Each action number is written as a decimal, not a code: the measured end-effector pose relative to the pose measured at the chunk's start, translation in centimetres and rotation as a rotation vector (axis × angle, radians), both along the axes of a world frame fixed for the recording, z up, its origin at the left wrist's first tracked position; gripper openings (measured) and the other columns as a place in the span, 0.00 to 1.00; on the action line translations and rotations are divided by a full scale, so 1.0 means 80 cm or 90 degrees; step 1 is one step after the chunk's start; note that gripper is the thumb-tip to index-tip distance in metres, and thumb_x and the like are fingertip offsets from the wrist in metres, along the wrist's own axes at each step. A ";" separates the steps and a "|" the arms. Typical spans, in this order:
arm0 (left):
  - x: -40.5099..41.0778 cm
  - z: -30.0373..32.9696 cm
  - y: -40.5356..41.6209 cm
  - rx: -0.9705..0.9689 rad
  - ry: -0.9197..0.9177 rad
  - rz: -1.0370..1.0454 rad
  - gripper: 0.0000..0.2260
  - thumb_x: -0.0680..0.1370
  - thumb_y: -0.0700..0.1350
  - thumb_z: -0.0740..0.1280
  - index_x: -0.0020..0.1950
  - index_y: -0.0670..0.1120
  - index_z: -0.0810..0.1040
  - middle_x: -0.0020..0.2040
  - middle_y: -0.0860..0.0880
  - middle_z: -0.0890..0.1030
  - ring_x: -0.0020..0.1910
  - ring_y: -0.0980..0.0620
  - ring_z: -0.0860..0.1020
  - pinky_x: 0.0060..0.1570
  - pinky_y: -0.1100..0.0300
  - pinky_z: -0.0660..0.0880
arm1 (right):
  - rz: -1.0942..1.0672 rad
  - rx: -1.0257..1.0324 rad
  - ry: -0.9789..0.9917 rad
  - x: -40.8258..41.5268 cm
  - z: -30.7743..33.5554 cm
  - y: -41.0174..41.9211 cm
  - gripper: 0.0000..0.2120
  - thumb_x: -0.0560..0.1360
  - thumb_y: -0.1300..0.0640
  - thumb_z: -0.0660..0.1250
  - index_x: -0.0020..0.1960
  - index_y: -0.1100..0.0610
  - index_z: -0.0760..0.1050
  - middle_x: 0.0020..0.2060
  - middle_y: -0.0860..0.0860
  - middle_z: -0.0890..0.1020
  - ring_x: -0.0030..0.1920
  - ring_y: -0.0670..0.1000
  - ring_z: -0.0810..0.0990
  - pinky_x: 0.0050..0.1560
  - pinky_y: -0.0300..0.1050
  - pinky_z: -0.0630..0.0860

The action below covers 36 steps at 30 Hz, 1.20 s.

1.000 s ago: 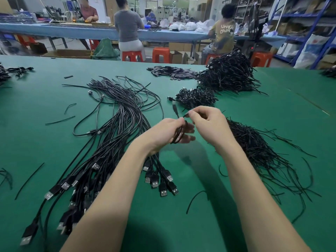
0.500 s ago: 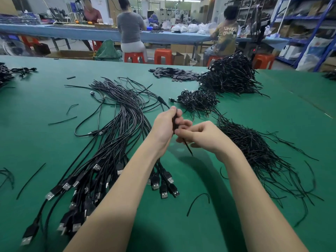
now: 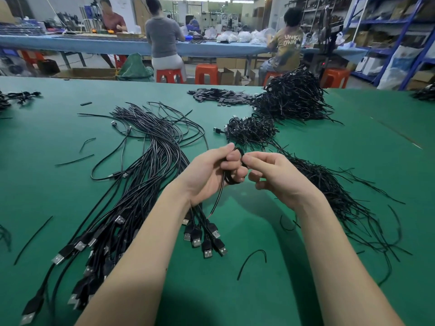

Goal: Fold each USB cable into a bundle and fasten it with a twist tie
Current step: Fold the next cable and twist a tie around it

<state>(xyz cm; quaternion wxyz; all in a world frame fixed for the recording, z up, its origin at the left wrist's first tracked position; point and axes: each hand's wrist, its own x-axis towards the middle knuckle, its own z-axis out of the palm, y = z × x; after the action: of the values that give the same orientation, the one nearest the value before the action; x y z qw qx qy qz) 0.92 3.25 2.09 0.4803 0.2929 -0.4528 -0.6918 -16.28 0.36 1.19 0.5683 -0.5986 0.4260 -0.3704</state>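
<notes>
Your left hand (image 3: 213, 171) covers most of the coiled cable (image 3: 231, 178); you see only a loop above the fingers and a tail below the palm. Whether your right hand (image 3: 274, 176) pinches a tie is too small to tell. Left of the coil, the loose cables (image 3: 141, 184) run under your left forearm, and the lowest plugs are cut by the edge. The counter (image 3: 353, 161) is cut off on both sides.

On the tabletop (image 3: 58, 165), loose cables (image 3: 146, 175) lie left, twist ties (image 3: 329, 184) right, bundled cables (image 3: 294, 97) behind, hands (image 3: 242, 172) between.
</notes>
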 end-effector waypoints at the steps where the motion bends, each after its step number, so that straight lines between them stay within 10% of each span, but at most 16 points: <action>1: -0.002 -0.002 -0.003 -0.027 -0.053 0.039 0.17 0.86 0.47 0.52 0.38 0.47 0.66 0.30 0.52 0.61 0.34 0.52 0.74 0.40 0.61 0.74 | -0.024 -0.039 0.037 0.001 0.001 0.000 0.04 0.80 0.55 0.69 0.47 0.53 0.81 0.36 0.47 0.78 0.32 0.44 0.71 0.31 0.34 0.71; 10: -0.021 -0.024 -0.011 -0.210 -0.422 0.342 0.15 0.86 0.52 0.52 0.43 0.48 0.68 0.37 0.53 0.77 0.39 0.54 0.74 0.47 0.54 0.70 | -0.162 -0.149 -0.013 0.023 0.002 -0.001 0.02 0.79 0.63 0.70 0.49 0.58 0.81 0.35 0.54 0.81 0.30 0.47 0.80 0.33 0.40 0.80; 18: -0.025 -0.035 -0.021 -0.263 -0.562 0.361 0.09 0.86 0.44 0.53 0.60 0.44 0.70 0.58 0.46 0.79 0.56 0.50 0.77 0.55 0.58 0.70 | -0.197 -0.157 -0.067 0.027 0.000 -0.004 0.05 0.78 0.63 0.71 0.47 0.54 0.84 0.34 0.49 0.83 0.30 0.47 0.82 0.37 0.40 0.81; 23: -0.024 -0.039 -0.020 -0.195 -0.298 0.234 0.13 0.86 0.41 0.52 0.59 0.52 0.74 0.50 0.52 0.82 0.46 0.58 0.81 0.48 0.58 0.80 | -0.206 -0.109 -0.138 0.030 0.002 -0.002 0.03 0.77 0.64 0.72 0.48 0.58 0.85 0.39 0.53 0.87 0.31 0.48 0.83 0.39 0.43 0.83; 29: -0.016 -0.042 -0.020 -0.243 -0.566 0.313 0.07 0.85 0.45 0.53 0.55 0.50 0.70 0.44 0.49 0.81 0.38 0.53 0.77 0.36 0.59 0.72 | -0.164 -0.112 -0.105 0.028 0.004 0.002 0.05 0.74 0.58 0.76 0.50 0.55 0.86 0.45 0.57 0.87 0.34 0.49 0.82 0.46 0.47 0.84; 36: -0.023 -0.035 -0.013 -0.309 -0.668 0.196 0.18 0.84 0.39 0.52 0.73 0.45 0.66 0.59 0.44 0.80 0.54 0.46 0.78 0.51 0.60 0.72 | -0.245 -0.131 -0.016 0.037 -0.004 0.001 0.07 0.71 0.57 0.79 0.46 0.58 0.86 0.31 0.49 0.80 0.25 0.46 0.78 0.29 0.36 0.75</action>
<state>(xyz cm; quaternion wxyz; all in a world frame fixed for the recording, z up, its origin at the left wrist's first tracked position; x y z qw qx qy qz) -0.89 2.21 -0.72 0.3403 0.5394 -0.7272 -0.2538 -13.34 0.43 0.90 0.4281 -0.5564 0.4850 -0.5215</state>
